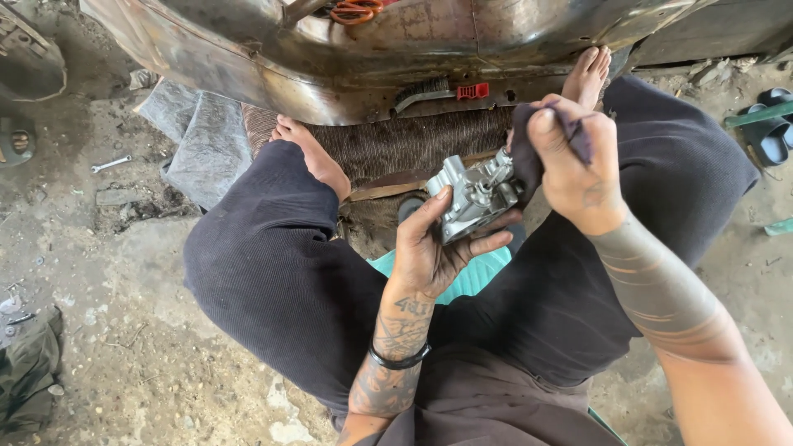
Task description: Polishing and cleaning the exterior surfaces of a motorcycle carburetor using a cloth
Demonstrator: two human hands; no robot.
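Bare feet, dark loose trousers, tattooed forearms — a black band on the left wrist [400, 360]

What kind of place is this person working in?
Probably a rough vehicle repair yard: a dirt floor, a wrench lying on it, a worn metal body panel, and a metal engine part held in the left hand.

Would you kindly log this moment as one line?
left hand: holds metal part | right hand: presses dark cloth on it

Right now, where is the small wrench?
In the head view, the small wrench lies on the dirt ground at the far left, beyond the person's left knee, beside the grey cloth and well away from both hands.
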